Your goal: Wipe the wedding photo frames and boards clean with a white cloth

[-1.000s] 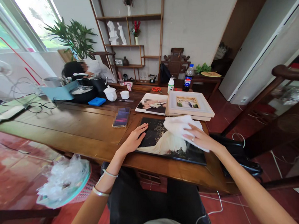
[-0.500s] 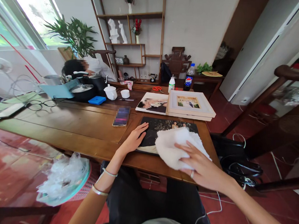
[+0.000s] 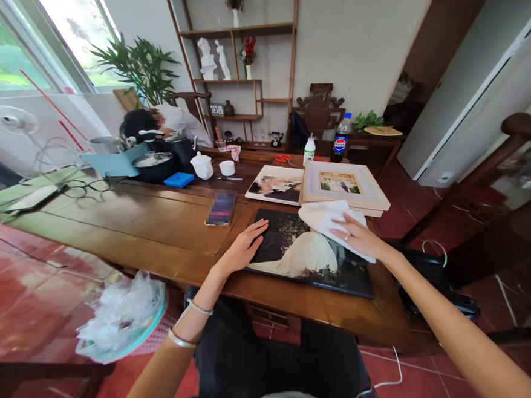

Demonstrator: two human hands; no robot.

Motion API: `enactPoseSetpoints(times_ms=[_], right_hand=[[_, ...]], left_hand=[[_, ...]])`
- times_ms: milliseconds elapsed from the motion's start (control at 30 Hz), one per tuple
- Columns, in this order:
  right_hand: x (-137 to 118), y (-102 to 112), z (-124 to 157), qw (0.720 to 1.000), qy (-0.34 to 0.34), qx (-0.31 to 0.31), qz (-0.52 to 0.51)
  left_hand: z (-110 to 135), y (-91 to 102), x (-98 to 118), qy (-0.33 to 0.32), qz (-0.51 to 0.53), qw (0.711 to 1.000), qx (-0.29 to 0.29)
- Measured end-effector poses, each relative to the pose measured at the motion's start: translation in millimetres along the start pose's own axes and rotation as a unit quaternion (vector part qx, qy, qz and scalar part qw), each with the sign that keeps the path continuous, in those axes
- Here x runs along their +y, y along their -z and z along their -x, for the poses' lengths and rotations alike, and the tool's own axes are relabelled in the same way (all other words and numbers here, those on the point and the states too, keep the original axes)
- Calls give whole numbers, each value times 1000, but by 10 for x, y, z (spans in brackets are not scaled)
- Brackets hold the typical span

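Note:
A dark photo panel (image 3: 311, 260) showing a pale wedding gown lies flat on the wooden table (image 3: 176, 235) in front of me. My left hand (image 3: 245, 244) rests on the panel's left edge, fingers stretched out and holding nothing. Over the panel's upper right part, my right hand (image 3: 361, 237) presses on a bunched white cloth (image 3: 321, 215), which hides that area. Just beyond the panel are a second photo print (image 3: 273, 184) and a white framed picture (image 3: 371, 185). A phone (image 3: 220, 208) lies left of my left hand.
Scissors with orange handles (image 3: 285, 159), a white bottle (image 3: 309, 152) and a cola bottle (image 3: 341, 139) stand or lie farther back. Pots (image 3: 154, 167), a white teapot (image 3: 202, 166) and a blue box (image 3: 178, 179) are at left. A bag-filled basket (image 3: 160, 331) stands below.
My right hand has moved the white cloth away from me, toward the panel's upper right, uncovering the gown and lower right corner. My left hand stays on the left edge.

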State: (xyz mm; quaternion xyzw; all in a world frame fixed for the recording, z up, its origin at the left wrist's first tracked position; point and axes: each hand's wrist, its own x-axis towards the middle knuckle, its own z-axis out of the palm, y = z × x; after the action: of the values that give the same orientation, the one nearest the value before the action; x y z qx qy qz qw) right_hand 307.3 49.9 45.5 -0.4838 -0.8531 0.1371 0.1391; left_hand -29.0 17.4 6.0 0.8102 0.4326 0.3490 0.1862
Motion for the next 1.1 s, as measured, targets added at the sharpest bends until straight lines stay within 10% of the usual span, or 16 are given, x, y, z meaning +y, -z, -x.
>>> enactPoseSetpoints(times_ms=[433,833,1100], right_hand=[[-1150,-58,967,979,193,-58,-14],[-367,-86,-141,996,73,35,26],[-864,-161,428,987,152,6,47]], left_hand=[[-10,0,42,6,-6,1000,-4],[-5,-5,5,-3,-5,1000,-1],[-4,-5,30,2,-4,1000,0]])
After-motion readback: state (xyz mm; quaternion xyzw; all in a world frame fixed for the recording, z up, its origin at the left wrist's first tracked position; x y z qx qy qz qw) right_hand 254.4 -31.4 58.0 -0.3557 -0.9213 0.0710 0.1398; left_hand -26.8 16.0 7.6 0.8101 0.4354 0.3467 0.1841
